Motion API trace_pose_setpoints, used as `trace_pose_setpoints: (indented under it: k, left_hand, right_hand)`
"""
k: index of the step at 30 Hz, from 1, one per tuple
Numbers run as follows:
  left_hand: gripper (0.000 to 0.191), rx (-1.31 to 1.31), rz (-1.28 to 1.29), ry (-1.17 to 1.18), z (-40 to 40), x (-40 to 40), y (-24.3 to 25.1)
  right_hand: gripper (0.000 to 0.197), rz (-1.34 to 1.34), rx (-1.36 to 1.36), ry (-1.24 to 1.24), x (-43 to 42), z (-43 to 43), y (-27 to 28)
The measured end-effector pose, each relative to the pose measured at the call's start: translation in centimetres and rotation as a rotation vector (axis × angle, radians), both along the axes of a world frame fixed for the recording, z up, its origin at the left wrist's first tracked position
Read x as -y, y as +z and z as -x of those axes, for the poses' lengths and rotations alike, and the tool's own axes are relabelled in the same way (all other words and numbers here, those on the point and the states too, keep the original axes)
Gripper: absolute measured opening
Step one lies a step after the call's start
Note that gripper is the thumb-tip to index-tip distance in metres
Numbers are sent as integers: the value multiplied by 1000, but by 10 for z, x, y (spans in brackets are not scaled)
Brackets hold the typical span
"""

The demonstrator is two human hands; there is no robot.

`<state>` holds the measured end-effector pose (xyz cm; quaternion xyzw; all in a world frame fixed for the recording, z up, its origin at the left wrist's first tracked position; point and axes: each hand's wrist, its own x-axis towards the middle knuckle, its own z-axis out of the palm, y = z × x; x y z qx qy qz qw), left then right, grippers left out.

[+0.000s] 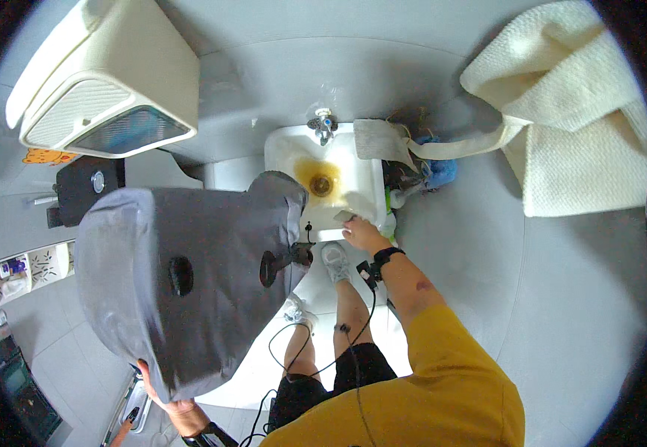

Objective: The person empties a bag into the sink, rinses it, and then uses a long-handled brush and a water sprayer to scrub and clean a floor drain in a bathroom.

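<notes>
My left hand [170, 405] holds the lower edge of a large object covered in grey fabric [212, 251]. It is tilted, and its narrower end overlaps the left rim of a white sink [371, 193]. A dark oval [181, 276] and a black strap-like part [279, 262] show on the fabric; what lies inside is hidden. Over the near right corner of the sink, my right hand [363, 234] pinches a small flat greyish piece [344, 215]. Yellow-brown liquid [332, 172] surrounds the drain [320, 185] on the sink floor.
A metal tap [323, 125] projects over the sink. Grey cloth [379, 139] drapes its right rim, beside bottles [389, 215] and a blue item [442, 172]. A cream towel [575, 112] hangs right; a cream wall box [111, 84] juts out left. Black cable [323, 369] crosses my legs.
</notes>
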<state>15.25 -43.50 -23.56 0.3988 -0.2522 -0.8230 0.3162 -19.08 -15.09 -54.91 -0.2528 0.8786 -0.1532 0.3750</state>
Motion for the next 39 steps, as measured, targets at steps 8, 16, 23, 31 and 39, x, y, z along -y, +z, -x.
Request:
trace_pose_setpoints:
  k: [8,16,23,31,39]
  left_hand:
    - [58,-69,10,-102,28,-5,33]
    - [53,-100,23,-137,27,0,44]
    - [52,-154,84,-145,29,-5,54]
    - [53,-105,14,-90,28,-2,51]
    - [53,-19,16,-60,36,-11,65]
  right_hand:
    - [34,395,47,-509,-1,-33,-14]
    - [37,771,451,-1012,9,-36,41]
    - [28,979,700,-1370,19,-20,73]
    - [8,1215,1061,-1501,21,3,65]
    - [6,1095,995,-1378,17,14,94]
